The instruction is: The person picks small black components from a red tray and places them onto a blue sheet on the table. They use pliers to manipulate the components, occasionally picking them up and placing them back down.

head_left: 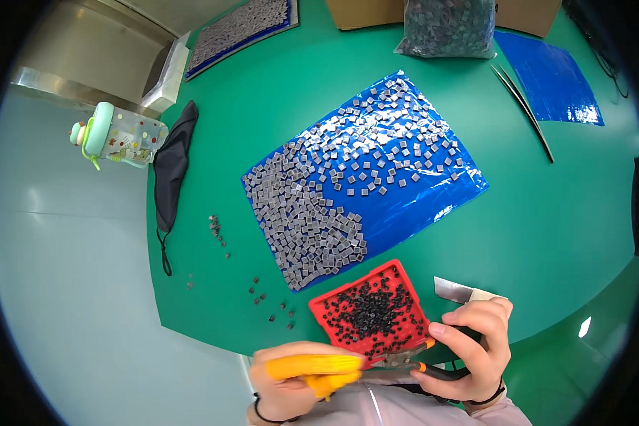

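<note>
We are at the near edge of the green counter point(547, 234), working with a pair of yellow-handled pliers point(348, 367). Our left hand point(291, 387) is wrapped around the yellow handles, its grip closed firmly on them, and the tool lies nearly level with its nose pointing to the right. Our right hand point(476, 348) meets that nose; its fingers are curled tight around a dark cable-like piece point(444, 374) with an orange tip that sits right at the plier tip. Whether the plier tip is actually biting on that piece we cannot tell, since the motion blurs it.

Just beyond our hands lies a red tray point(319, 307) filled with small black parts, touching the near corner of a blue sheet point(419, 206) that carries a great many small grey square pieces point(312, 227), packed tight on the left and scattered loosely to the right. A few stray dark bits point(263, 295) lie on the counter to the left of the tray.

We judge that the step in hand is a pinch or cut at the end of the dark piece. The next move seems to call for a steady right hand holding the piece still while the left squeezes evenly, keeping both over the tray so that anything falling lands there.
</note>
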Tool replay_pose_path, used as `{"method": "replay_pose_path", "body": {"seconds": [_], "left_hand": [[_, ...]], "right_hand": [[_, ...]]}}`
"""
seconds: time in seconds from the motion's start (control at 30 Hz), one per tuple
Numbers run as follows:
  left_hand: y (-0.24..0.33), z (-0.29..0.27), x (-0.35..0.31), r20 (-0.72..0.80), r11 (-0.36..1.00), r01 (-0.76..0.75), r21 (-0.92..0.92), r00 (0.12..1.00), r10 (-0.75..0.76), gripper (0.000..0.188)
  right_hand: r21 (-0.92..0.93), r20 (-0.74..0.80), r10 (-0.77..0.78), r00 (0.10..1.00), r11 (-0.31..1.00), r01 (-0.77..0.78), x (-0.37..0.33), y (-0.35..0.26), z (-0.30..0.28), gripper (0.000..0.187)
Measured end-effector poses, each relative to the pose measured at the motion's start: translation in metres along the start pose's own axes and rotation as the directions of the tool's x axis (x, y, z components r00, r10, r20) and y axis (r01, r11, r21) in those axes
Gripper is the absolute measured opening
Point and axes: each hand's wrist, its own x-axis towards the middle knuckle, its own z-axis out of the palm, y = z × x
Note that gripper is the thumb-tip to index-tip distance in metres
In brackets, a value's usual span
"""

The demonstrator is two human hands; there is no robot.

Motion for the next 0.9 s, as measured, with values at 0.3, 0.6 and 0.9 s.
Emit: {"method": "replay_pose_path", "body": {"seconds": [0.3, 0.6, 0.9], "left_hand": [[-0.019, 0.020, 0.008, -0.140, 0.949, -0.120, -0.291, 0.987, 0.082, 0.020], [-0.023, 0.019, 0.004, -0.176, 0.954, -0.137, -0.268, 0.980, 0.092, 0.022], [-0.016, 0.024, 0.011, -0.164, 0.907, -0.117, -0.404, 0.985, 0.054, 0.022]], "right_hand": [[0.002, 0.052, 0.042, 0.998, 0.999, -0.042, 0.000, -0.001, 0.000, 0.055], [0.019, 0.065, 0.046, 0.997, 0.999, -0.047, 0.002, 0.001, 0.001, 0.054], [0.077, 0.033, 0.052, 0.998, 0.996, -0.054, -0.002, 0.002, 0.002, 0.053]]}}
